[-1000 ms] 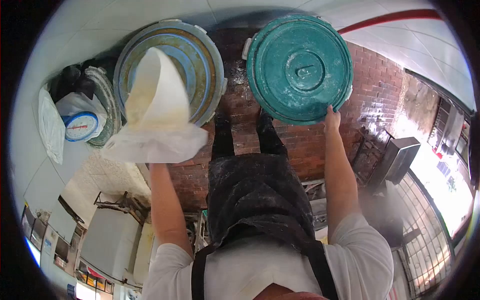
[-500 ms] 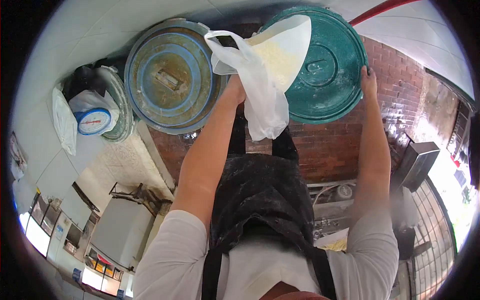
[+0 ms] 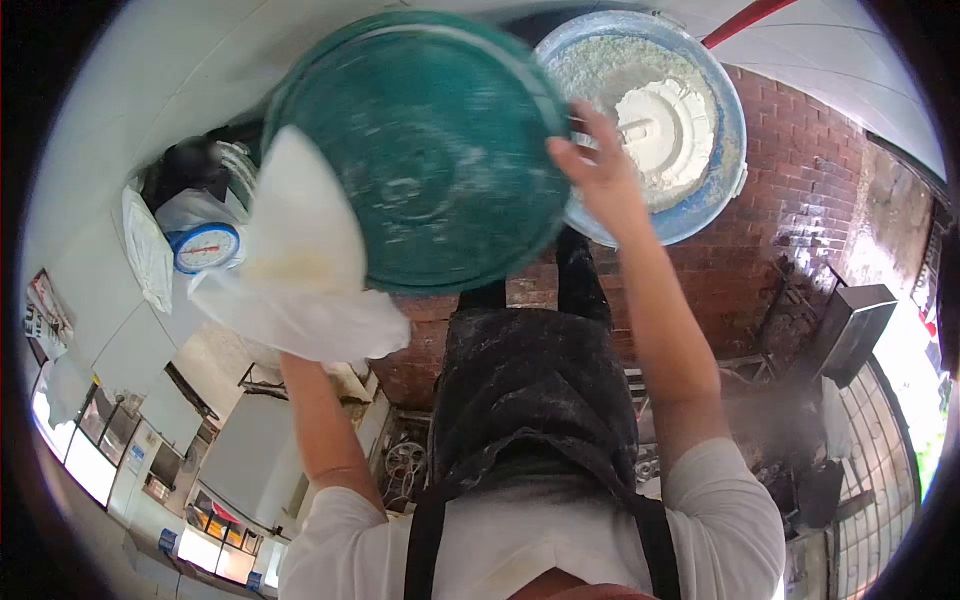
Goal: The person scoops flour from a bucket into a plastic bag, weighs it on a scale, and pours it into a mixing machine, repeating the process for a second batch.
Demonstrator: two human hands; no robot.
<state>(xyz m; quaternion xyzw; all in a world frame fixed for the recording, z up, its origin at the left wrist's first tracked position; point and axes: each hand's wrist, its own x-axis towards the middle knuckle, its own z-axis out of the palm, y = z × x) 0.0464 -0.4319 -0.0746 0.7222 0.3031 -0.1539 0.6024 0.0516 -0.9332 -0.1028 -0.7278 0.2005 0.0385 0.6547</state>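
The large green lid (image 3: 410, 150), blurred by motion, is off to the left of a blue tub (image 3: 733, 150) and tilted. My right hand (image 3: 605, 175) grips the lid's right rim, fingers curled at the edge. Inside the tub lies white, flour-like powder (image 3: 680, 170), with a pale handle-like piece sticking out of it. A white plastic bag (image 3: 310, 320), with a stiff white flap and some pale yellow powder, hangs in front of the lid's left side. My left hand is hidden behind that bag and holds it from below; only the forearm shows.
A blue-rimmed dial scale (image 3: 205, 248) stands at the left, with a white bag (image 3: 147, 250) beside it. Red brick flooring (image 3: 790, 160) runs along the right. A metal box-like object (image 3: 855, 320) is at the far right, and a red pole (image 3: 745, 22) leans at the top.
The green lid has come off the right-hand tub and moved left, now covering my view of the brownish lid there. The plastic bag has moved left and down. The powder shows.
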